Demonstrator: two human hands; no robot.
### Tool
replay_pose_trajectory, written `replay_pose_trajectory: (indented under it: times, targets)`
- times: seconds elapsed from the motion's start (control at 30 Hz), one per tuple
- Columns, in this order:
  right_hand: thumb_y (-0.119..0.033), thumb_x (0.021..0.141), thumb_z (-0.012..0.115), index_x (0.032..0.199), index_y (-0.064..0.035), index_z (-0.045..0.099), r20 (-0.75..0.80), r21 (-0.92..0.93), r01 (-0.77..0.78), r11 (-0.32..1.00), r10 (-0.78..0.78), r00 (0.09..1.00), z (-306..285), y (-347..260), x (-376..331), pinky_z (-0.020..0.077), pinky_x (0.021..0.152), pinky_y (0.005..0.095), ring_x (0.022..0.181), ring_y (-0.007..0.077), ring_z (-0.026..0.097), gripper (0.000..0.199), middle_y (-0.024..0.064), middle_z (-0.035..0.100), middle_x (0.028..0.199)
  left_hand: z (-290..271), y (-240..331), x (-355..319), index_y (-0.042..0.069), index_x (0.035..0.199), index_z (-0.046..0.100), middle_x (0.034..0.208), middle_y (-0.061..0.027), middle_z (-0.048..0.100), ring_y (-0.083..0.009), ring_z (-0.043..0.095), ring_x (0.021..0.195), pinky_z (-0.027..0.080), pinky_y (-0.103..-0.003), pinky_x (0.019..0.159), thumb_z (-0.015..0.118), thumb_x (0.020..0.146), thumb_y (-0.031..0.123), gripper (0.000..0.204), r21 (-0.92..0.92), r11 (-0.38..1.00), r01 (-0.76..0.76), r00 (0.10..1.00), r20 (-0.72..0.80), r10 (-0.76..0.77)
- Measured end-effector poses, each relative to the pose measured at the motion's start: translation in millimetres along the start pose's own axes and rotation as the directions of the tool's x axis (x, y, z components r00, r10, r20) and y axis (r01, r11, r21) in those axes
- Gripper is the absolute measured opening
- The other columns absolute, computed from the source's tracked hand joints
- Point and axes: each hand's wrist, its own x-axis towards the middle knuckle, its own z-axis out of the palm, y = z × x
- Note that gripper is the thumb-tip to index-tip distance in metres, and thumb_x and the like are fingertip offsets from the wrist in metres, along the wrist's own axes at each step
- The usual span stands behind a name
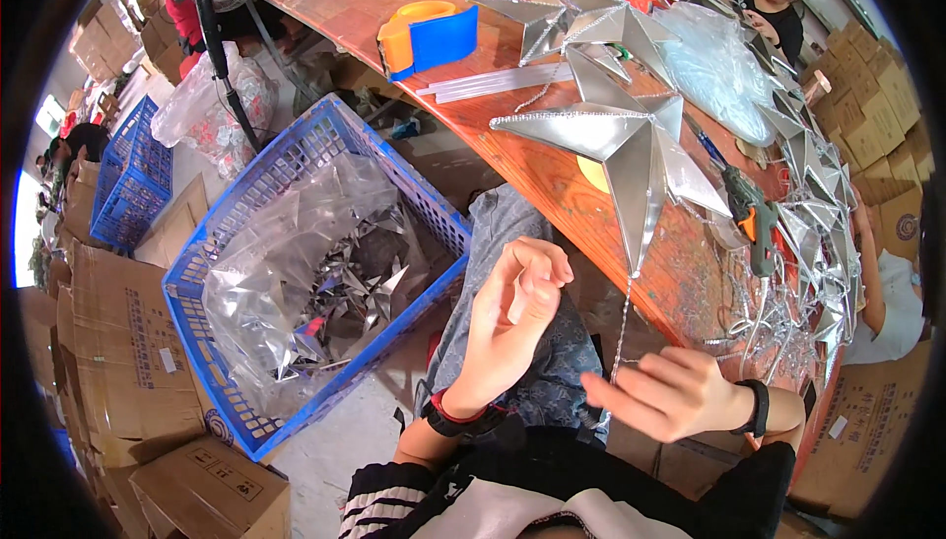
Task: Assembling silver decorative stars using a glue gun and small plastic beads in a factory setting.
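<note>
A shiny silver star [631, 140] with folded, pointed arms lies on the wooden table's edge, one arm jutting out toward me. From that arm's tip a thin silver beaded cord [623, 317] hangs down to my right hand [675, 393]. The fingers of this hand are curled and slightly blurred, closed on the cord. My left hand [514, 317] is raised over my lap, left of the cord. Its fingers curl in against the thumb, and whatever they may hold is too hidden to make out.
A green and orange glue gun [754, 219] lies right of the star, near tangled silver cords [764, 327] and more stars [818, 169]. Clear sticks [498, 83] lie behind. Left stands a blue crate [207, 357] with silver pieces; cartons [133, 342] flank it. Another person [774, 7] works across the table.
</note>
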Motion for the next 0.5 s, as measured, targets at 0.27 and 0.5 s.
replay_pose_trajectory:
  times: [0.27,0.5]
  targets:
    - [-0.025,0.069,0.076,0.085,-0.0133,0.068,-0.234,0.217,0.095,0.972,-0.043,0.971,-25,-6,2,0.0388,0.045,0.0145,0.058,0.0061,0.051,0.021,-0.0037,0.056,0.076,-5,-7,-1,0.004,0.083,0.043,0.086,-0.0063,0.043,-0.0142,0.042,0.081,0.035,-0.028,0.077,0.032,0.098,0.027,0.029,-0.105,0.994,-0.001,1.0,-0.007,0.001]
    - [-0.018,0.066,0.077,0.079,-0.0124,0.069,-0.297,0.271,0.131,0.953,-0.047,0.954,-39,-6,-1,0.0444,0.049,0.0143,0.06,0.0058,0.052,0.017,-0.0023,0.057,0.076,1,-5,4,0.004,0.087,0.044,0.082,-0.0055,0.047,-0.0126,0.045,0.077,0.038,-0.027,0.075,0.037,0.096,0.016,0.017,0.128,0.99,0.059,0.998,0.012,-0.061]
